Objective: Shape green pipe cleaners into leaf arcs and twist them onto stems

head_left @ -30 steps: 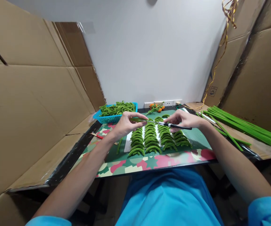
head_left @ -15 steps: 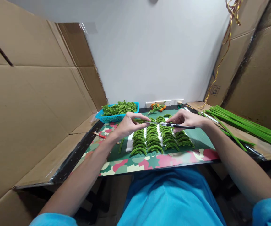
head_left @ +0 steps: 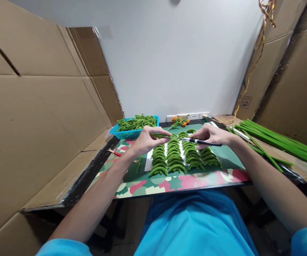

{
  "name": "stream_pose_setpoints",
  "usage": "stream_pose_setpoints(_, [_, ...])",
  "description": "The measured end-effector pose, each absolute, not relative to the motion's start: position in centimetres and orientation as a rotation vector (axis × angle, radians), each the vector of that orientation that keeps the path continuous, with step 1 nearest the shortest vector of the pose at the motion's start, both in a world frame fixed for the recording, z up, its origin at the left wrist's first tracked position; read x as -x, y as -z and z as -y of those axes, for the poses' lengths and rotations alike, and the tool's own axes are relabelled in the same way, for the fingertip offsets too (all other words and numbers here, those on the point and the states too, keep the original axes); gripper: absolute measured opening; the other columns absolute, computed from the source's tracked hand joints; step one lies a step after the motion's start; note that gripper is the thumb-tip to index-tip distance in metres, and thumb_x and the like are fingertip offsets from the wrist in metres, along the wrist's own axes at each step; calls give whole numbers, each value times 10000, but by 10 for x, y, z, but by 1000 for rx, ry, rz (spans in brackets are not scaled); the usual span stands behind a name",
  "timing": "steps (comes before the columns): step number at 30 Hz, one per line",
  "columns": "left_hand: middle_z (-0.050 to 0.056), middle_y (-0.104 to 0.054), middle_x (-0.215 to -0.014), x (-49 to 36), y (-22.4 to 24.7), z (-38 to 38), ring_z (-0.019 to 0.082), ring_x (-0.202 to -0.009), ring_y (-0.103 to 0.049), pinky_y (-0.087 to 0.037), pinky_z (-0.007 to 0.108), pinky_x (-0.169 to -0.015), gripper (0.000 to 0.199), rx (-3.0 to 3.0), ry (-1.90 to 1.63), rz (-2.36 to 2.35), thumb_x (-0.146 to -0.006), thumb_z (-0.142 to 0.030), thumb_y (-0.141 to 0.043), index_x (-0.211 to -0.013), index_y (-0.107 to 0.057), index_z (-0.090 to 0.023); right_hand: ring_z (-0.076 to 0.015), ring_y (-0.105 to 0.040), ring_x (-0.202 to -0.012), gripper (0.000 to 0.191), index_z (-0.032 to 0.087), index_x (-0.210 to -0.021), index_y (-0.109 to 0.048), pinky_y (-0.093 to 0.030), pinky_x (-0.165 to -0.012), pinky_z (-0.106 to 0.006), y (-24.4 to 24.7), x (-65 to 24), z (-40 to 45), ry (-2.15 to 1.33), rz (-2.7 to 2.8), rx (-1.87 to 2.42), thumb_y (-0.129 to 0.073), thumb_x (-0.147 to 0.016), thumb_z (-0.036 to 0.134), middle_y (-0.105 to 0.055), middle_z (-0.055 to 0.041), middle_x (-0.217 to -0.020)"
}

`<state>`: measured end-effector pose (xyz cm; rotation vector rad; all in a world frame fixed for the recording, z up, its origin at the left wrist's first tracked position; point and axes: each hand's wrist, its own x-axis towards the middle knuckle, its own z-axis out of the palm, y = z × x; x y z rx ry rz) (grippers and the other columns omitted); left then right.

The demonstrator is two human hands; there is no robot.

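Observation:
My left hand (head_left: 146, 139) is closed, thumb and fingers pinching a short fuzzy green pipe cleaner piece (head_left: 159, 135). In my right hand (head_left: 212, 136) is a slim tool (head_left: 209, 143) with a black handle, a white band and a thin metal front end; its exact kind is unclear. The tool's tip meets the green piece near my left fingertips. Below both hands, curved fuzzy green pieces (head_left: 176, 159) lie in several overlapping columns on a white sheet (head_left: 148, 163). One loose green strip (head_left: 139, 164) rests left of the sheet.
A blue basket (head_left: 128, 134) heaped with green pieces stands at the back left. Orange-tipped green stems (head_left: 181, 121) lie near the wall sockets (head_left: 194, 116). Long green pipe cleaners (head_left: 278, 142) are at right. A red-handled tool (head_left: 115, 153) is at left. Cardboard panels (head_left: 49, 106) flank the table.
The whole view has shifted slightly, so the table things appear a little further right. Both hands keep nearly the same pose and hold the same things.

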<state>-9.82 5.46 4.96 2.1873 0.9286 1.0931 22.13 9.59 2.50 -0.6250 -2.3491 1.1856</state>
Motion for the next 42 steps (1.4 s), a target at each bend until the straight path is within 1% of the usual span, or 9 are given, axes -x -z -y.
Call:
stream_pose_setpoints(4, [105,-785,-908,98,-50,-54,179,-828,-708,-520,204,-622,205,-2163,-1113,-928,-829,-330,-858,-968,-880,-181,-84,-323,-596,665,113,-1320,-767,-232,-503,-226,-24,-220,-97,-1182,2329,626,-881,-798,508,-494,51,-657])
stream_pose_setpoints(10, [98,-783,-895,98,-52,-52,164,-811,-708,-528,193,-631,184,-2224,-1087,-925,-838,-311,-843,-959,-881,-178,-76,-310,-572,719,93,-1348,-747,-200,-489,-226,-23,-218,-96,-1234,2311,652,-889,-776,505,-477,59,-638])
stream_pose_setpoints(16, [95,-808,-954,98,-51,-52,168,-815,-738,-545,197,-629,292,-2156,-1070,-988,-834,-347,-855,-1052,-863,-153,-65,-272,-545,703,101,-1348,-751,-185,-470,-227,-24,-218,-96,-1214,2326,651,-877,-786,506,-460,72,-621])
stream_pose_setpoints(18, [96,-813,-955,99,-50,-53,174,-818,-747,-553,201,-633,308,-2144,-1069,-988,-822,-356,-866,-1045,-860,-144,-64,-264,-535,702,103,-1358,-746,-182,-467,-229,-24,-219,-96,-1210,2337,652,-874,-793,499,-453,77,-606])
stream_pose_setpoints(21, [100,-815,-950,99,-49,-54,191,-853,-761,-580,220,-675,303,-2148,-1064,-976,-817,-370,-870,-1010,-859,-137,-65,-267,-539,697,105,-1367,-741,-176,-467,-228,-24,-219,-96,-1218,2337,652,-870,-799,487,-448,77,-604])
stream_pose_setpoints(26, [103,-810,-971,99,-49,-54,194,-885,-756,-590,235,-705,286,-2186,-1057,-934,-839,-367,-856,-1017,-858,-143,-66,-278,-557,667,115,-1332,-763,-186,-479,-226,-24,-218,-96,-1242,2330,645,-876,-789,485,-470,69,-626])
stream_pose_setpoints(30, [100,-808,-954,99,-50,-54,190,-883,-748,-575,232,-695,270,-2216,-1059,-928,-851,-362,-849,-1015,-860,-147,-63,-295,-539,696,108,-1323,-766,-208,-482,-227,-23,-218,-97,-1230,2309,676,-892,-764,504,-479,72,-618])
stream_pose_setpoints(35, [102,-809,-944,99,-52,-53,198,-893,-748,-567,235,-681,257,-2238,-1058,-936,-852,-356,-845,-997,-860,-145,-65,-285,-551,699,102,-1350,-750,-189,-474,-227,-23,-218,-96,-1239,2326,666,-885,-783,488,-462,69,-629])
stream_pose_setpoints(42, [103,-804,-947,99,-50,-54,197,-882,-740,-567,257,-703,258,-2251,-1052,-915,-860,-356,-835,-1011,-861,-148,-68,-291,-558,727,106,-1360,-744,-189,-479,-224,-22,-219,-97,-1230,2320,690,-896,-764,494,-457,71,-633])
